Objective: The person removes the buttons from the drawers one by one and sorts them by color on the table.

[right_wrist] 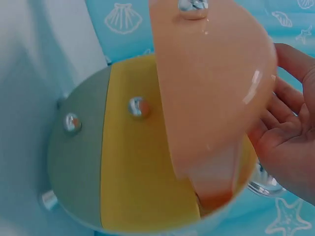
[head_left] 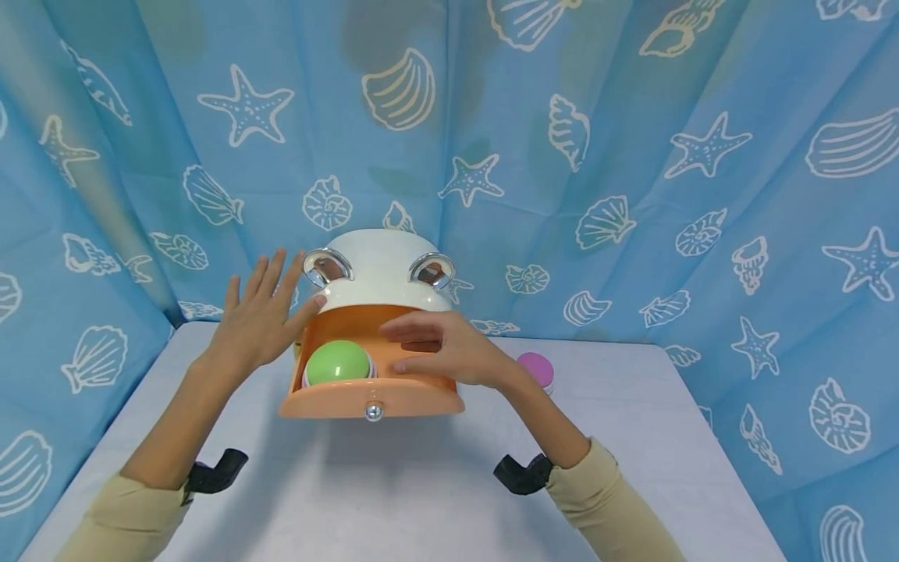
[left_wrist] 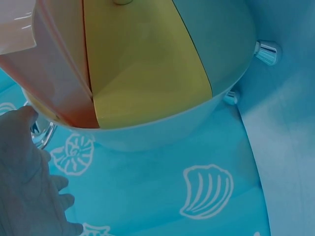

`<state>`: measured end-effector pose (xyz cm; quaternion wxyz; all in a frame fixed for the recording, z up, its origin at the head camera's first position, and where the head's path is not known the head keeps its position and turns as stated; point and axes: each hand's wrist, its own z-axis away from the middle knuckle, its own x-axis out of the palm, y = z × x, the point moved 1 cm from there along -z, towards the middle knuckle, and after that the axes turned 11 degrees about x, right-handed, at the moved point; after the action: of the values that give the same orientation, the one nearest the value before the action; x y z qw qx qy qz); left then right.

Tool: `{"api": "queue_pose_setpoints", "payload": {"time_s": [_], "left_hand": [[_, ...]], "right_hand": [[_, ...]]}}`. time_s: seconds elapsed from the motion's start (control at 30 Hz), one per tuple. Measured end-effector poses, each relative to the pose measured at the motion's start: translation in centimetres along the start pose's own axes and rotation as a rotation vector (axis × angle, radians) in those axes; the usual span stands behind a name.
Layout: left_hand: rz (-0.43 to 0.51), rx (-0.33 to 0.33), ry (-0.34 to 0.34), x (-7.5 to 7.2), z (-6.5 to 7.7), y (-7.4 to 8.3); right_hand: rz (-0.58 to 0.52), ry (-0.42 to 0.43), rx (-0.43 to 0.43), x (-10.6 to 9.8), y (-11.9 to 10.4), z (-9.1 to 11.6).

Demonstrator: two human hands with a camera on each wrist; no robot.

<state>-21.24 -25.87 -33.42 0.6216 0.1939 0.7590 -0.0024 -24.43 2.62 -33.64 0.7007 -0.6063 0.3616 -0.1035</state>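
A rounded white cabinet (head_left: 382, 269) carries two small oval mirrors at its front top. Its orange top drawer (head_left: 421, 400) is pulled out, and a jar with a green lid (head_left: 339, 361) sits in the drawer's left part. Beside the cabinet's left side my left hand (head_left: 256, 324) is spread with straight fingers, its thumb at the white edge. Over the right part of the drawer reaches my right hand (head_left: 456, 347), its fingers loosely bent. Nothing shows between those fingers in the right wrist view, though the drawer front hides part of the hand (right_wrist: 290, 123).
A jar with a pink lid (head_left: 536, 367) stands on the white table (head_left: 618, 437), right of the cabinet and partly behind my right forearm. Below the orange drawer are a yellow drawer (right_wrist: 142, 162) and a grey-green drawer (right_wrist: 78, 152). A blue shell-patterned curtain (head_left: 513, 94) hangs behind.
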Motion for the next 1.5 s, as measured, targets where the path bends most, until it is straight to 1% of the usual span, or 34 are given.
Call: {"api": "queue_pose_setpoints", "payload": {"time_s": [0.13, 0.27, 0.47, 0.73, 0.87, 1.0, 1.2, 1.4, 1.5], "left_hand": [[-0.003, 0.0, 0.004, 0.1, -0.1, 0.0], [-0.003, 0.003, 0.01, 0.2, -0.1, -0.1], [-0.001, 0.002, 0.015, 0.2, 0.0, -0.1], [-0.007, -0.004, 0.002, 0.1, -0.1, 0.0], [-0.01, -0.006, -0.002, 0.1, -0.1, 0.0], [-0.007, -0.005, -0.002, 0.0, -0.1, 0.0], [-0.01, -0.006, 0.001, 0.1, -0.1, 0.0], [-0.009, -0.008, -0.001, 0.1, -0.1, 0.0], [-0.008, -0.009, 0.002, 0.0, -0.1, -0.1]], "right_hand": [[-0.016, -0.053, 0.031, 0.7, 0.1, -1.4], [0.012, -0.116, 0.053, 1.2, 0.4, -2.7], [0.103, -0.19, 0.03, 1.8, 0.4, -4.1], [0.146, -0.261, -0.02, 2.4, 0.4, -5.0], [0.211, -0.269, -0.026, 2.7, 0.5, -5.4], [0.237, -0.27, -0.002, 2.9, 0.4, -5.6], [0.275, -0.23, -0.025, 3.0, 0.5, -5.7], [0.258, -0.174, -0.054, 2.4, 0.3, -5.0], [0.238, -0.148, -0.051, 2.0, 0.1, -4.7]]}}
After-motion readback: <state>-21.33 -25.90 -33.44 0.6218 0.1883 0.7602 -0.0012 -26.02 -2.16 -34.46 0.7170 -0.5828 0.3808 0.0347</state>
